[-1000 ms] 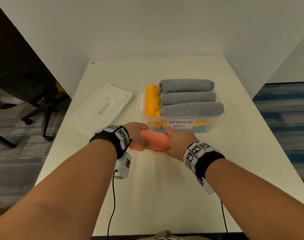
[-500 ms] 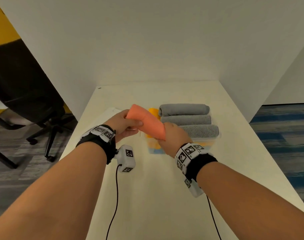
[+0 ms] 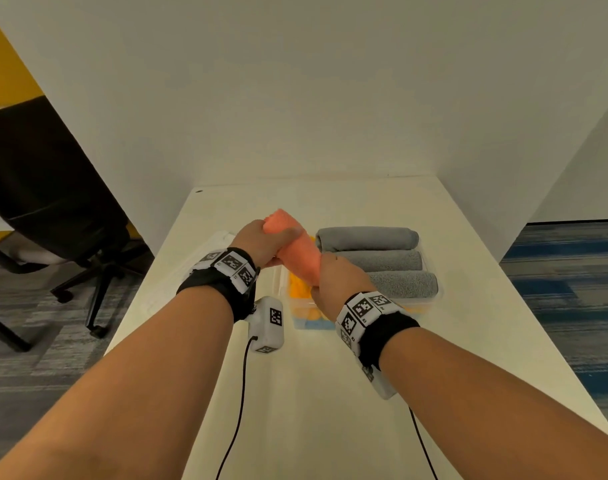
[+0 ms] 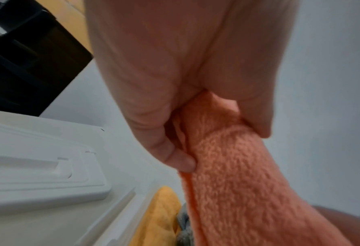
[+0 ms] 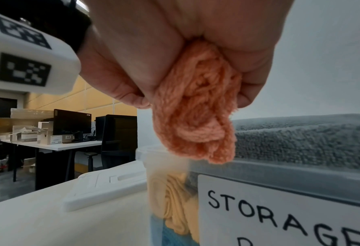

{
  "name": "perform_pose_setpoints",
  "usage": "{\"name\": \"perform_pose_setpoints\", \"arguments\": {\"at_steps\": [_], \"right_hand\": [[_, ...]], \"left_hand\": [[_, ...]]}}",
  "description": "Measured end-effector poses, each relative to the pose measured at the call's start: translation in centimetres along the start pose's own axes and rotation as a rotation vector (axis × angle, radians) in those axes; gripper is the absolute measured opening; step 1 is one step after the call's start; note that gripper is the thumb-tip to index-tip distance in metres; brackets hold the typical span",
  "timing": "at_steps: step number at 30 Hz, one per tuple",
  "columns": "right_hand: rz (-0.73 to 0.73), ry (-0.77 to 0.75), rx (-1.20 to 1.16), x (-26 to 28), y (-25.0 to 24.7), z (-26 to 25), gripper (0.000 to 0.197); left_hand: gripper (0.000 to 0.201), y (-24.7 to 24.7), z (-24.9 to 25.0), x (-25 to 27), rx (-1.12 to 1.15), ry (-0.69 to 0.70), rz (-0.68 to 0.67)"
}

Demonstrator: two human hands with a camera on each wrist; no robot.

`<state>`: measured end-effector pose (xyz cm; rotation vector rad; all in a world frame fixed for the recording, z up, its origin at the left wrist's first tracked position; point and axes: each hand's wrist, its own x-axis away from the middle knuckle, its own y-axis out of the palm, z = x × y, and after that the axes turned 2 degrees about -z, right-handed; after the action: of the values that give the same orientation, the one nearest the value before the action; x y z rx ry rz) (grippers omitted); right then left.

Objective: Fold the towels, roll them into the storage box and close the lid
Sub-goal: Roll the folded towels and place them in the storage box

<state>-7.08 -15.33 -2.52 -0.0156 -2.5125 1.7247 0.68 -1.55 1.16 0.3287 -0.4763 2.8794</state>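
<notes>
A rolled orange towel (image 3: 297,249) hangs in the air above the left part of the clear storage box (image 3: 430,299). My left hand (image 3: 264,242) grips its far end; in the left wrist view the fingers (image 4: 174,159) curl round the orange towel (image 4: 237,174). My right hand (image 3: 337,282) grips the near end, and the towel's rolled end (image 5: 198,123) shows below that fist. Three rolled grey towels (image 3: 382,259) fill the box's right side. A yellow towel (image 3: 299,289) lies at its left, with blue cloth beneath. The white lid (image 4: 38,166) lies on the table left of the box.
The box (image 5: 279,174) bears a "STORAGE BOX" label (image 5: 279,213). White partition walls (image 3: 295,98) enclose the white table (image 3: 313,410) at the back and both sides. A black office chair (image 3: 53,209) stands on the left. Wrist camera cables (image 3: 240,393) trail over the table.
Both hands lifted the orange towel roll from the table in front of the box and turned it lengthwise over the box's left side. My head view tilted up.
</notes>
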Motion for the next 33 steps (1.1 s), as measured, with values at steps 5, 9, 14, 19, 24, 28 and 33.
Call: {"name": "perform_pose_setpoints", "arguments": {"at_steps": [5,9,14,19,24,28,33], "right_hand": [[-0.058,0.038,-0.173,-1.0,0.0,-0.1,0.036],[-0.070,0.055,-0.247,-1.7,0.1,-0.1,0.043],[0.075,-0.019,-0.391,-1.6,0.6,0.2,0.042],[-0.046,-0.066,-0.445,-1.6,0.9,0.9,0.052],[-0.131,-0.010,-0.331,-1.5,1.0,0.9,0.053],[-0.142,0.055,-0.277,-1.5,0.9,0.4,0.038],[-0.231,0.069,-0.153,-1.1,0.5,0.3,0.022]], "left_hand": [[0.042,-0.3,0.9,-0.6,-0.015,0.016,0.071],[0.042,-0.4,1.8,-0.4,-0.028,0.049,0.100],[0.041,-0.1,3.1,0.4,-0.049,0.115,0.135],[0.057,0.3,3.2,0.6,-0.148,0.177,0.169],[0.060,0.6,2.9,0.8,-0.159,0.172,0.161],[0.058,0.6,2.5,0.5,-0.169,0.153,0.160],[0.059,0.5,1.8,0.5,-0.160,0.095,0.148]]}}
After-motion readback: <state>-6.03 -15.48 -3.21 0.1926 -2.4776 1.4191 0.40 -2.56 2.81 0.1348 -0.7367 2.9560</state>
